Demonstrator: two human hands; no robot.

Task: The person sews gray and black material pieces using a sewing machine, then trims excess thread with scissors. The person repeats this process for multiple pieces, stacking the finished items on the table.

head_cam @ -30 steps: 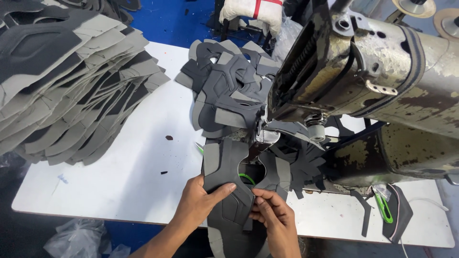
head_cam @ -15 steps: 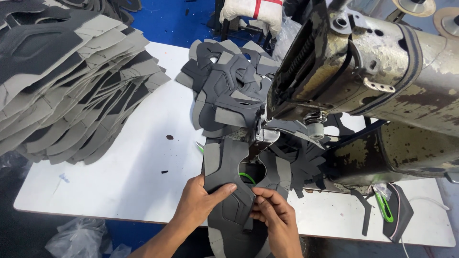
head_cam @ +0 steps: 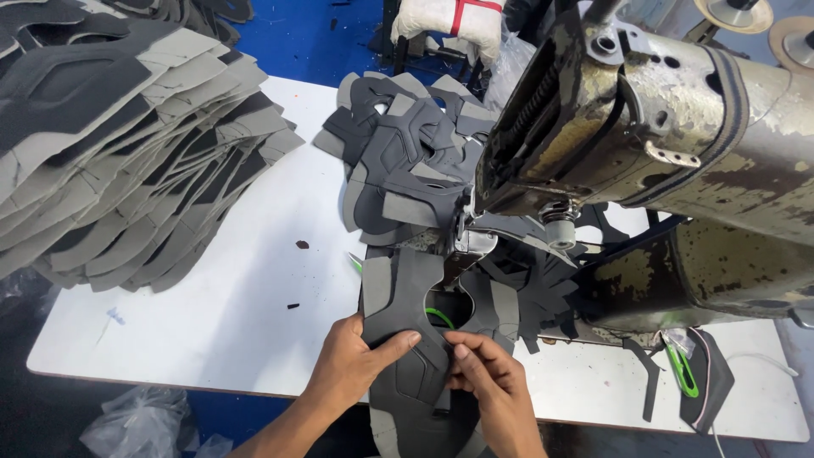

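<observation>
A dark grey and light grey shoe upper piece (head_cam: 409, 339) lies flat on the white table under the needle area of a worn sewing machine (head_cam: 644, 153). My left hand (head_cam: 352, 366) presses on its left side, thumb stretched across the dark panel. My right hand (head_cam: 490, 382) pinches the piece's right edge near a green loop (head_cam: 438, 317). Stitched pieces (head_cam: 407, 161) trail in a chain behind the needle toward the back of the table.
A large fanned stack of grey cut pieces (head_cam: 119, 144) fills the table's left side. The white table (head_cam: 246, 314) shows bare surface between stack and hands. Green-handled snips (head_cam: 681, 369) lie on a dark piece at the right. A plastic bag (head_cam: 140, 424) sits below the table edge.
</observation>
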